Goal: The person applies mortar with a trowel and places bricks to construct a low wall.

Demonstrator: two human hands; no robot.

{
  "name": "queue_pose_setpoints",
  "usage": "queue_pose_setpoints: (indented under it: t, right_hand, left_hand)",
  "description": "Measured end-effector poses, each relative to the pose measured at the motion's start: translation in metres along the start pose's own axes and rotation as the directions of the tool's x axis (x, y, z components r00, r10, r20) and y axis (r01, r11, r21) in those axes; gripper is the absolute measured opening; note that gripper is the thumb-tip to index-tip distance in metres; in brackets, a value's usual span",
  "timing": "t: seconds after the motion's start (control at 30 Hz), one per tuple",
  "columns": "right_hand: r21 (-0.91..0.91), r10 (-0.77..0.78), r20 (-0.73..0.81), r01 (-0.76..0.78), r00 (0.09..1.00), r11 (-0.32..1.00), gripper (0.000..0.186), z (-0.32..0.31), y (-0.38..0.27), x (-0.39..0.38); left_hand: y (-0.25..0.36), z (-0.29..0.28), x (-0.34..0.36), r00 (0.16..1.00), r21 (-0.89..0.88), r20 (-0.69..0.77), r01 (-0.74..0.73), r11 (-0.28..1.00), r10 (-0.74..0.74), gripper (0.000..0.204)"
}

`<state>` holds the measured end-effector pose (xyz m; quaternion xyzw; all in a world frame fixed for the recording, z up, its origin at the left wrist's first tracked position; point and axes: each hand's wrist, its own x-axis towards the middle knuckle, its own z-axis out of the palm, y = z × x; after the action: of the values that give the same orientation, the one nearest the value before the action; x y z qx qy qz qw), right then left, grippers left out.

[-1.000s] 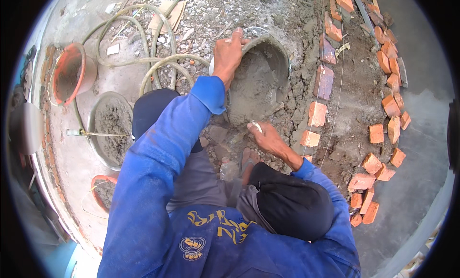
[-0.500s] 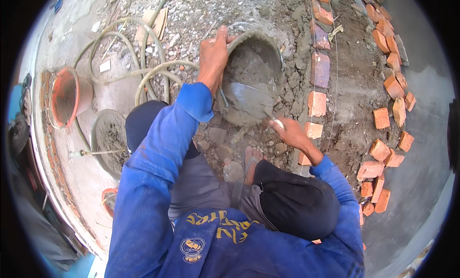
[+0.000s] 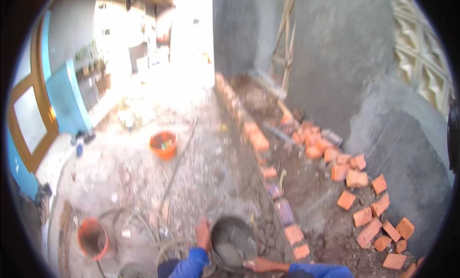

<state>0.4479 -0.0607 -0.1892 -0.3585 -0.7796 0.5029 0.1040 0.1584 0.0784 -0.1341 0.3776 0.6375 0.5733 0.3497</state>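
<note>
Fingers of my left hand point(image 3: 203, 234) grip the bucket point(image 3: 223, 224) by its rim; my right hand point(image 3: 258, 264) clasps a trowel point(image 3: 228, 254)!

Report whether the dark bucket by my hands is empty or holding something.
Not empty: grey mortar shows inside the bucket, with the trowel over it. How deep it goes, I cannot tell.

This is a small building site in what looks like a home's yard. A low line of bricks point(image 3: 258, 140) crosses rubble-strewn ground point(image 3: 127, 182), loose bricks point(image 3: 369, 232) lie at right by a bare grey wall point(image 3: 330, 57), and a pan point(image 3: 234, 219) of grey mortar point(image 3: 242, 240) sits near. Left, a wood-framed door point(image 3: 29, 120) and, farther off, potted plants point(image 3: 91, 55) look domestic.
</note>
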Motion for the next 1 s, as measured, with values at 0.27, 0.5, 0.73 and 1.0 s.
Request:
queue_pose_setpoints:
  t: [0.27, 0.5, 0.73, 1.0]
  right_hand:
    - [-0.099, 0.255, 0.024, -0.251, 0.967, 0.963, 0.047, -0.122, -0.064, 0.036]
    - [-0.132, 0.28, -0.029, -0.281, 0.96, 0.951, 0.052, -0.155, -0.102, 0.033]
    - [-0.116, 0.401, -0.035, -0.403, 0.915, 0.908, 0.057, -0.158, -0.09, -0.002]
    - [-0.081, 0.433, 0.037, -0.429, 0.901, 0.9, 0.063, -0.138, -0.086, 0.008]
  left_hand:
    - [0.081, -0.017, 0.045, 0.991, 0.098, 0.129, 0.031, 0.995, -0.044, 0.063]
    - [0.344, -0.093, 0.049, 0.829, 0.045, 0.06, -0.558, 0.828, 0.556, 0.06]
    - [0.45, -0.151, 0.051, 0.65, 0.061, -0.025, -0.757, 0.651, 0.759, 0.057]
    - [0.449, -0.152, 0.048, 0.639, 0.179, 0.079, -0.764, 0.62, 0.765, 0.054]
